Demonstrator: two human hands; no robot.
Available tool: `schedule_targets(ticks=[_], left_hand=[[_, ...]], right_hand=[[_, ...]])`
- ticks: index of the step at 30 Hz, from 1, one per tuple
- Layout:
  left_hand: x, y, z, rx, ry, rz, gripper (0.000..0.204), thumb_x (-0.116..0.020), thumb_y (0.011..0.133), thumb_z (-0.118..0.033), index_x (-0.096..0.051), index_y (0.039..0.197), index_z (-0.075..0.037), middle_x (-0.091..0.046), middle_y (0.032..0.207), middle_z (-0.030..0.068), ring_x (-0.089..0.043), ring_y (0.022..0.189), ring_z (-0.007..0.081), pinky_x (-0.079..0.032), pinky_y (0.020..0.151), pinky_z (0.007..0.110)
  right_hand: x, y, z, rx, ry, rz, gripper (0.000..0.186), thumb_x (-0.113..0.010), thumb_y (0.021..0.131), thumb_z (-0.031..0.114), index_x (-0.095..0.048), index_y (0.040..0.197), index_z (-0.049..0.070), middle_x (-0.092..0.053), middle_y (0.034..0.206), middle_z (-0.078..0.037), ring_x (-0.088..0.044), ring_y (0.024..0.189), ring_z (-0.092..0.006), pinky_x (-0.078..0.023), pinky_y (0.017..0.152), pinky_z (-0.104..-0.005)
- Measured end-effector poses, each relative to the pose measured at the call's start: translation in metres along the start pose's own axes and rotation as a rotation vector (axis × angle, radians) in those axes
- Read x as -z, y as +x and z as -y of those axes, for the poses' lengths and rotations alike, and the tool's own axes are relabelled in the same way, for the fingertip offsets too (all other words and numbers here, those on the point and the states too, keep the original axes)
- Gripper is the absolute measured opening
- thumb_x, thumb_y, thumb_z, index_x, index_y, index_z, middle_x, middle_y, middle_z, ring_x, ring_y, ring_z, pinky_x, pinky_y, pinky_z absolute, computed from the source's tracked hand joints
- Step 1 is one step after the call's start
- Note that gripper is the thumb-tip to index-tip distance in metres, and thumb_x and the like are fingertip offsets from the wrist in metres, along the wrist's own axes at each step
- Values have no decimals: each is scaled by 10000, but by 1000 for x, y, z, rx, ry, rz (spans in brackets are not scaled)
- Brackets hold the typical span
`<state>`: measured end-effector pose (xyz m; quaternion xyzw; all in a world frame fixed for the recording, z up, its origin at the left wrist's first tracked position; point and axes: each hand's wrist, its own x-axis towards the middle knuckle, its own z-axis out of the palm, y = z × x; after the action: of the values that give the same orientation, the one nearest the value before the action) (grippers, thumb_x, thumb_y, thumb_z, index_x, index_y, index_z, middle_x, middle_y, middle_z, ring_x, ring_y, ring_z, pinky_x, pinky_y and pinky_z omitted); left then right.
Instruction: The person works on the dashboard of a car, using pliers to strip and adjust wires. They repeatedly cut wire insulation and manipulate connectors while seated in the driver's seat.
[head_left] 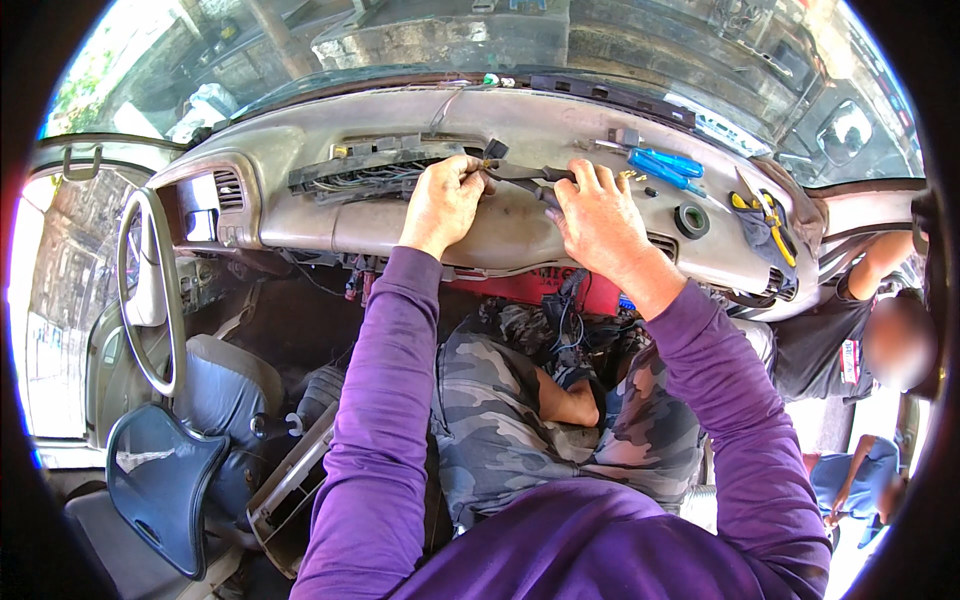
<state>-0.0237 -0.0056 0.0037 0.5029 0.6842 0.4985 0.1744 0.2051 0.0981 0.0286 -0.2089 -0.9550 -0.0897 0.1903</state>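
Note:
Above the dashboard top, my right hand [602, 222] is closed around the dark handles of a pair of pliers [522, 178]. The jaws point left and meet the fingertips of my left hand [445, 205]. Those fingers are pinched together on something too small to make out. Just beyond the fingertips is a small black connector [495, 149]. To the left of my left hand lies a long black plastic housing [370, 170] with bundled wires in it. Several small brass-coloured terminals [630, 175] lie just past my right hand.
On the dashboard [500, 240], to the right, are a blue-handled tool [665, 165], a roll of black tape [691, 220] and yellow-and-black handled tools [768, 225]. A steering wheel [175, 290] stands at left. Loose wiring [565, 310] hangs by my legs. Another person [830, 340] is at right.

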Motion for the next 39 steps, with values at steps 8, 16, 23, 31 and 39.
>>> schedule_targets(ticks=[8, 16, 23, 31, 39], left_hand=[[1, -2, -7, 30, -27, 7, 183, -618, 1027, -73, -720, 1106, 57, -772, 917, 66, -698, 841, 112, -556, 798, 277], [3, -3, -9, 18, 18, -7, 209, -640, 987, -126, -751, 1093, 15, -786, 912, 121, -741, 833, 216, -567, 818, 345], [2, -3, -6, 10, -2, -5, 197, -634, 982, -127, -751, 1061, 11, -778, 895, 124, -739, 824, 230, -561, 804, 346], [0, -4, -7, -32, 20, -36, 180, -645, 979, -140, -749, 1012, 2, -772, 864, 120, -731, 780, 248, -555, 763, 359], [-2, -3, -5, -11, -14, -65, 164, -635, 978, -111, -740, 988, 15, -779, 870, 119, -726, 770, 214, -550, 739, 341]], right_hand=[[3, 7, -18, 90, 1, -6, 270, -719, 929, 254, -669, 1110, 60, -577, 1266, -173, -614, 1148, -371, -519, 933, -530], [4, 15, -30, 141, 52, 62, 299, -712, 959, 313, -660, 1110, 61, -606, 1182, -156, -623, 1121, -364, -544, 896, -517], [3, 18, -35, 174, 66, 101, 310, -697, 982, 336, -657, 1105, 54, -604, 1156, -157, -633, 1083, -370, -553, 879, -515], [7, 21, -33, 137, 141, 198, 312, -673, 995, 322, -638, 1127, 41, -629, 1118, -187, -693, 1020, -413, -575, 878, -526], [13, 17, -21, 24, 302, 273, 344, -656, 1006, 294, -639, 1169, -9, -664, 1136, -237, -685, 1038, -456, -557, 888, -537]])
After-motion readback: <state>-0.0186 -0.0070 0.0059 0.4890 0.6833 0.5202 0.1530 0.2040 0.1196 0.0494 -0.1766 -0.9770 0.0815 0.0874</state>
